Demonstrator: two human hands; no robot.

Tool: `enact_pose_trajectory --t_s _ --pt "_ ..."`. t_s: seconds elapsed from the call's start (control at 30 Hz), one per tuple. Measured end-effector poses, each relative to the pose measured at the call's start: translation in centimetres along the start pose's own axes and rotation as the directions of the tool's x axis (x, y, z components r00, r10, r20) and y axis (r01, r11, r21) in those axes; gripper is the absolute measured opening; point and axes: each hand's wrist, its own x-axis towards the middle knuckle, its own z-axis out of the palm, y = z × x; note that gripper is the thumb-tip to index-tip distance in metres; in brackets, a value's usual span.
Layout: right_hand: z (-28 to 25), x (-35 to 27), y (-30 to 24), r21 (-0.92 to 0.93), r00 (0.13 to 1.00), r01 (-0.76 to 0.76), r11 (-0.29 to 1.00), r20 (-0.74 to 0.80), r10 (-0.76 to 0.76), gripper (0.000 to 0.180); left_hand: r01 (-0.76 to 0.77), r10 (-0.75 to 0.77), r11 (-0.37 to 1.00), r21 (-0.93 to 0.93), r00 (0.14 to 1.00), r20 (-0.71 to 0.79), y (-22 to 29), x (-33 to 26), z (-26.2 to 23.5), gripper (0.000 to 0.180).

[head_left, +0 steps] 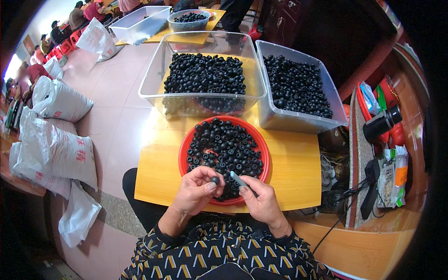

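Observation:
Between the thumb and fingers of my left hand (196, 189) is a small round black part (215, 180) that looks like a bead with a hole. My right hand (265, 201) grips a slim grey-blue stick-like tool (237, 178), its tip pointing up and left toward the bead. Tool and bead are apart. Both hands are over the near edge of a red round tray (267, 154), which holds many loose black beads (226, 144), several showing ring-shaped holes. The tray rests on a yellow tabletop (294, 158).
Behind the tray stand a clear plastic bin (149, 88) and a second translucent bin (298, 116), both holding black beads. White sacks (60, 149) are piled on the floor at left. A black cylinder (382, 123) and cables (359, 189) are at right. People (79, 18) sit far left.

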Motion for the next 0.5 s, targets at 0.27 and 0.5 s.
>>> enact_pose_trajectory --t_s 0.27,0.5 --pt "-0.58 -0.31 -0.78 -0.173 0.996 0.089 0.981 0.020 -0.087 0.028 0.001 -0.008 0.993 -0.120 0.998 -0.062 -0.09 -0.14 0.19 0.022" --pt "-0.30 -0.18 -0.66 -0.285 0.977 0.211 0.935 0.083 -0.195 0.028 0.055 -0.072 0.988 -0.146 0.991 -0.115 0.06 -0.23 0.67 0.021"
